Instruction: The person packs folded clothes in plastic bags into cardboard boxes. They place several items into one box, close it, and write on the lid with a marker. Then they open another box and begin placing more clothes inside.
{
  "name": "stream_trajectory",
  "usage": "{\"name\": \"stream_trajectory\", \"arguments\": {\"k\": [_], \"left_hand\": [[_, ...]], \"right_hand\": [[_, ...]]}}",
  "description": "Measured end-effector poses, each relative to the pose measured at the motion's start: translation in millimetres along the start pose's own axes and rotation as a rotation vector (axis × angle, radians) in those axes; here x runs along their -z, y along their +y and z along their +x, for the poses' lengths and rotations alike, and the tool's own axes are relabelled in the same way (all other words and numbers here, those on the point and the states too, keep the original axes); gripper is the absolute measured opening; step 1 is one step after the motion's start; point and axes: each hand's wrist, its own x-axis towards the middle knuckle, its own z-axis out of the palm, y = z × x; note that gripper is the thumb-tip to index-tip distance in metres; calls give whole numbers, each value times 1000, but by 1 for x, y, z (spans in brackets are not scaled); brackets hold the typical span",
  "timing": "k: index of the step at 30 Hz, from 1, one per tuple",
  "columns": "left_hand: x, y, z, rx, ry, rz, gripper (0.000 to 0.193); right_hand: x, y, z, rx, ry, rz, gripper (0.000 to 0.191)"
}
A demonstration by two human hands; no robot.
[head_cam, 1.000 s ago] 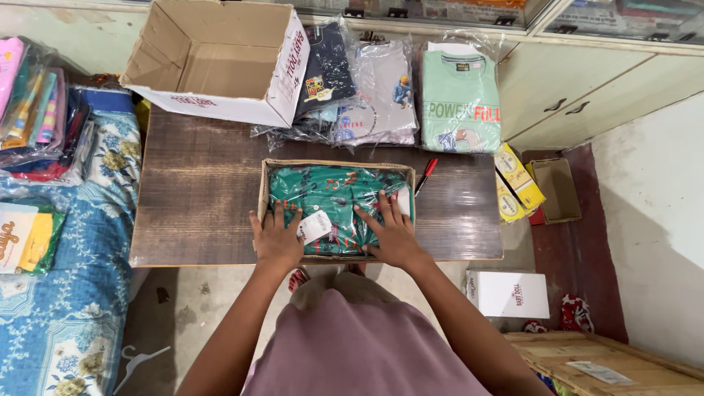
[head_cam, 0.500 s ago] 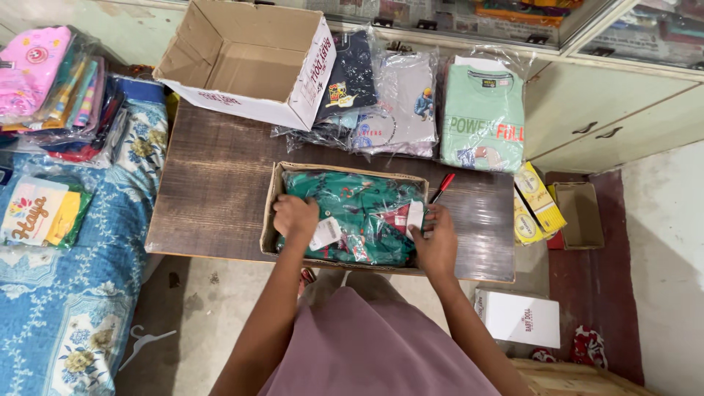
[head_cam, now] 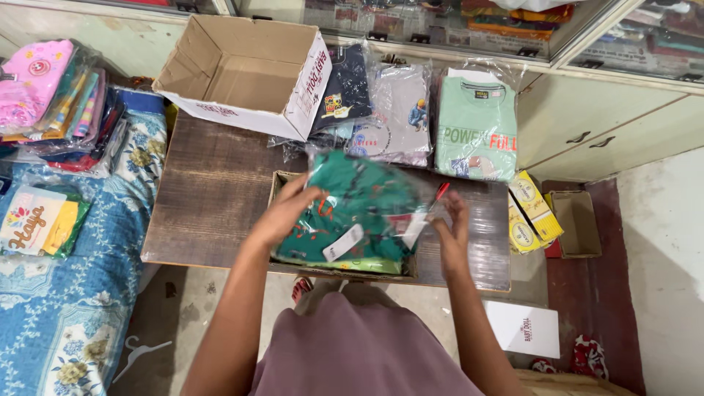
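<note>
Over the box point(head_cam: 277, 183), both hands lift a packet.
Left hand point(head_cam: 287, 213) and right hand point(head_cam: 452, 233) grip opposite edges of the green packet point(head_cam: 357, 209), tilted, plastic-wrapped, white tag showing.

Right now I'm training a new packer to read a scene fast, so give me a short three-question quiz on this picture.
1. True or false: both hands, left hand and right hand, are on the green bagged garment.
2. Multiple choice: the big open carton on the wooden table is A) full of clothes, B) empty, C) taped shut.
3. What colour is the folded bagged shirt farthest right along the table's back edge?

Key: 1 true. 2 B. 3 pale green.
</note>
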Motion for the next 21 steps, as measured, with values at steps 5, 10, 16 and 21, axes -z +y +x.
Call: {"name": "stream_trajectory", "arguments": {"k": [5, 10, 16, 21], "left_hand": [[-13, 82, 29, 123, 5, -362, 46], [-4, 93, 89, -40, -15, -486, 62], [4, -49, 100, 248, 279, 546, 62], [-18, -129, 10, 648, 371, 894, 91]], "right_hand": [[3, -42, 34, -154, -277, 536, 67], [7, -90, 108, 35, -109, 447, 43], [-7, -95, 191, -280, 132, 57, 54], [-25, -32, 121, 371, 288, -360, 12]]}}
